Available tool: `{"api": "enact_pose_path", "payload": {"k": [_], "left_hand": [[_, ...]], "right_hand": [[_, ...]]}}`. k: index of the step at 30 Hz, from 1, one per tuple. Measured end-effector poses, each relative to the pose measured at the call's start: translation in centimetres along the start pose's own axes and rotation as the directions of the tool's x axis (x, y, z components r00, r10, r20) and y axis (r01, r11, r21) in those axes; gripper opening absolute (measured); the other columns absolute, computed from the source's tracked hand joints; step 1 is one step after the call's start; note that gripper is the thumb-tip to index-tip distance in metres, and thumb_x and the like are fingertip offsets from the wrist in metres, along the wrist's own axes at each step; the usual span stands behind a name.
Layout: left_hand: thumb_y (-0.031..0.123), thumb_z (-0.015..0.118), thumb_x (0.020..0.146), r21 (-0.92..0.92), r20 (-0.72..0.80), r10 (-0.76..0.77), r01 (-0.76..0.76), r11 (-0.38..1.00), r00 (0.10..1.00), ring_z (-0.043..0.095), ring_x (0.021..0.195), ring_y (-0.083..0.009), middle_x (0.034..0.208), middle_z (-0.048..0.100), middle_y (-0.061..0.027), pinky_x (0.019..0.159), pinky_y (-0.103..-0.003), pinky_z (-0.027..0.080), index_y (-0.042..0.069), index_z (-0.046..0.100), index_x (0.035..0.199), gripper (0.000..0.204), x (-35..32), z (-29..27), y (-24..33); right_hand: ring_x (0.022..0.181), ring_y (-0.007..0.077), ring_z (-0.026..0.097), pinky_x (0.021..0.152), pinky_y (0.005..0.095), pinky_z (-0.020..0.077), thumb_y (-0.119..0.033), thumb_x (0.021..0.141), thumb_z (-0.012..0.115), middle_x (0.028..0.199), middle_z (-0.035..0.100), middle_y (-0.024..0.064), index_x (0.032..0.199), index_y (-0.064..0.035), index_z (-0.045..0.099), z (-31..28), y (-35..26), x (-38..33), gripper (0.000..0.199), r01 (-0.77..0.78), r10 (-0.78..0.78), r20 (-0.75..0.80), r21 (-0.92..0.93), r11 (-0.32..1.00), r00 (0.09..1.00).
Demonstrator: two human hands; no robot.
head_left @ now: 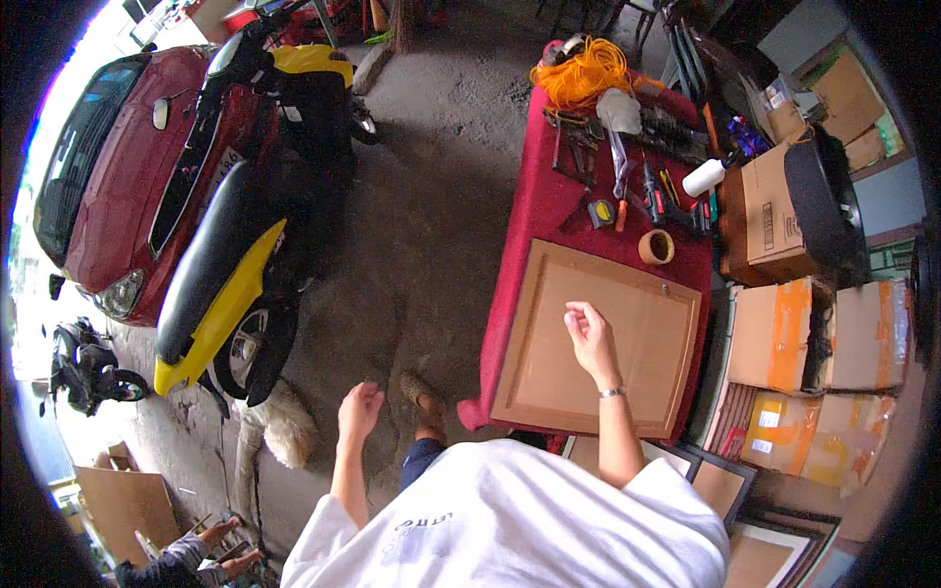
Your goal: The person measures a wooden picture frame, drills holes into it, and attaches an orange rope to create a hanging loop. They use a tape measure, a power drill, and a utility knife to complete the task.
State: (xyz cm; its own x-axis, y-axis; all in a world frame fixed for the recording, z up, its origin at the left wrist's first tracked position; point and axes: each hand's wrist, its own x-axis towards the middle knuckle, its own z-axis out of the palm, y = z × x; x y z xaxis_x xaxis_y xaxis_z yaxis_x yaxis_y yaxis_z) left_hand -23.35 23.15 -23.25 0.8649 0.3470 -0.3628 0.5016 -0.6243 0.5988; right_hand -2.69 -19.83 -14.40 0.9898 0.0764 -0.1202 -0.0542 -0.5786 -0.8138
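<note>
A wooden cabinet door or framed panel (549, 367) lies flat on the red-covered table, its raised border facing up. Above its middle hovers my right hand (590, 338), a band on the wrist, the fingers bent together toward the thumb; anything tiny between them is too small to make out. My left hand (361, 412) hangs away from the table over the concrete floor, its fingers curled and no object showing in it. Just past the panel's far edge stands a roll of brown tape (657, 248). A cordless drill (676, 208), a tape measure (601, 213) and a screwdriver (620, 216) lie beyond it.
The red cloth (520, 216) also carries a white bottle (704, 177) and tangled orange cord (588, 73). Cardboard boxes (769, 333) stack at right, with frames (765, 554) leaning below. A yellow-black motorbike (235, 265), a red car (127, 167) and a fluffy dog (286, 426) occupy the left.
</note>
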Motion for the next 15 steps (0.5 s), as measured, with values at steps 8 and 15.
{"api": "enact_pose_path", "payload": {"k": [8,15], "left_hand": [[0.02,0.068,0.098,-0.214,-0.051,-0.261,0.244,0.946,0.964,0.062,0.075,-0.0104,0.087,0.071,-0.0048,0.07,-0.027,0.05,-0.001,0.068,0.107,0.022,-3.4,-9.1,-17.0],[0.025,0.069,0.097,-0.409,0.06,-0.282,0.282,0.868,0.957,0.067,0.084,-0.0142,0.092,0.074,-0.0095,0.074,-0.03,0.053,-0.001,0.068,0.112,0.029,-1.3,-8.8,-18.2]], "right_hand": [[0.076,0.0132,0.065,0.065,0.0283,0.0535,-0.035,0.102,0.061,0.093,0.064,0.0063,0.122,-0.0063,0.052,9.8,-5.9,7.0,0.036,0.01,0.05,-0.285,0.206,0.978,0.957],[0.078,0.0124,0.065,0.06,0.0248,0.0557,-0.052,0.097,0.063,0.096,0.062,0.0068,0.123,-0.0093,0.045,10.4,-9.5,11.4,0.053,-0.105,0.411,-0.279,0.706,0.7,0.868]]}}
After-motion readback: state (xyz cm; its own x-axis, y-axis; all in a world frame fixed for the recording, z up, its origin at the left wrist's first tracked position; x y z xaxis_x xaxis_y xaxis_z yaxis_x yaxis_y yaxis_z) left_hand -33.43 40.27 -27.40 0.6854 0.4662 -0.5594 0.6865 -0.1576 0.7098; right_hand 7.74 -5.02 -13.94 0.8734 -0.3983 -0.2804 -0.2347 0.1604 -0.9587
